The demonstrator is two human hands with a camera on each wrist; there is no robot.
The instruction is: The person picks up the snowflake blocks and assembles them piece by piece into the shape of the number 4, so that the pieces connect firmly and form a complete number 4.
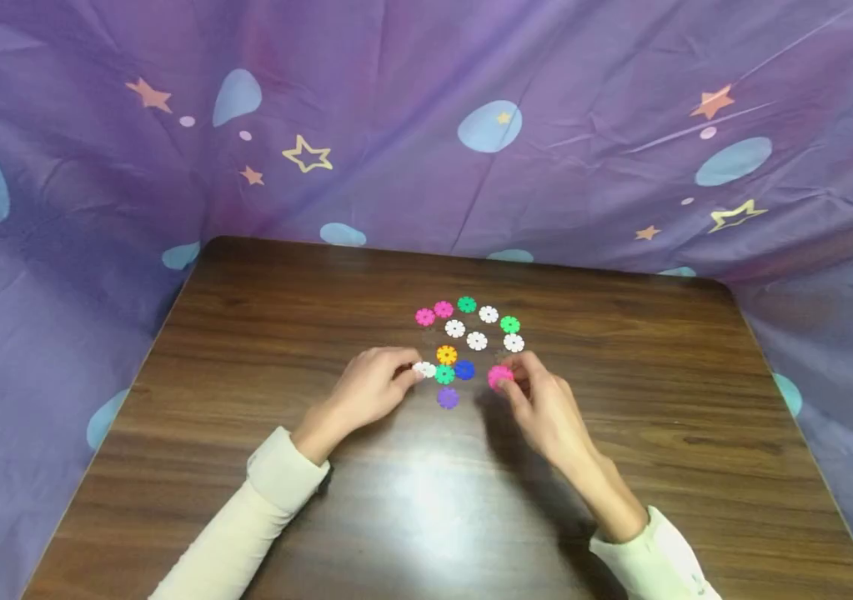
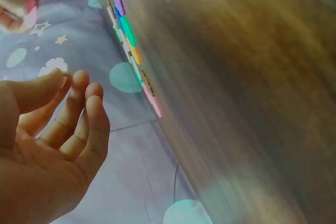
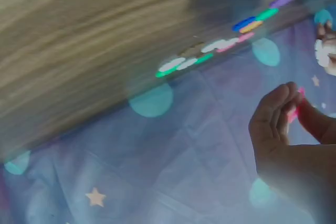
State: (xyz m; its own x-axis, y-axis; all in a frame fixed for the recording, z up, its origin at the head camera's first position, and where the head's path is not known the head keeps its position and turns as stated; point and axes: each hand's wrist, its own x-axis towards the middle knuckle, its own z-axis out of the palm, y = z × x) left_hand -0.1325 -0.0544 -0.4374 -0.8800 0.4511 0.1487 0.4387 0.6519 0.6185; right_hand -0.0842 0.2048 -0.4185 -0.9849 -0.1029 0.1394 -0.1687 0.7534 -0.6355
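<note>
My left hand [image 1: 375,387] pinches a white notched plastic disc [image 1: 424,369] between thumb and fingertips, raised off the tabletop in the left wrist view. In my right hand [image 1: 549,412], thumb and fingers pinch a pink notched disc [image 1: 499,377], also held up above the wood. Between the hands lie an orange disc [image 1: 446,355], a teal-green disc [image 1: 444,374], a blue disc [image 1: 464,369] and a purple disc [image 1: 448,397], close together. Seen from the right wrist, the pink disc [image 3: 294,111] is partly hidden behind the fingers.
Beyond the hands, more discs form an arc: pink discs [image 1: 425,317], a green disc [image 1: 467,304], white discs [image 1: 489,314] and a bright green disc [image 1: 510,324]. Dark brown discs [image 3: 191,49] blend into the wooden table [image 1: 283,300]. A purple patterned curtain [image 1: 411,108] hangs behind.
</note>
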